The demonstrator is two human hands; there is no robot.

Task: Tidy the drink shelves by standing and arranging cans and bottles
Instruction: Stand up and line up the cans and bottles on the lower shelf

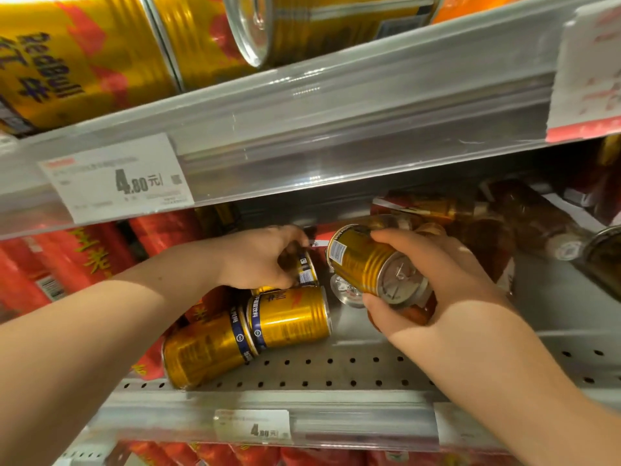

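Note:
My right hand [437, 287] grips a gold can [366, 264] lifted off the perforated shelf [336, 368], tilted with its silver end toward me. My left hand [258, 257] reaches deeper in and curls round another gold can [307, 269] lying on its side. Two more gold cans [289, 317] [205, 348] lie end to end on their sides at the shelf's front left. A silver can end [346, 290] shows just under the held can.
Red cans [77, 260] fill the shelf's left side. Dark bottles [537, 220] lie on their sides at the back right. The upper shelf rail [336, 129] carries price tags, with large gold cans [84, 62] lying above it. A lower rail [336, 422] fronts the shelf.

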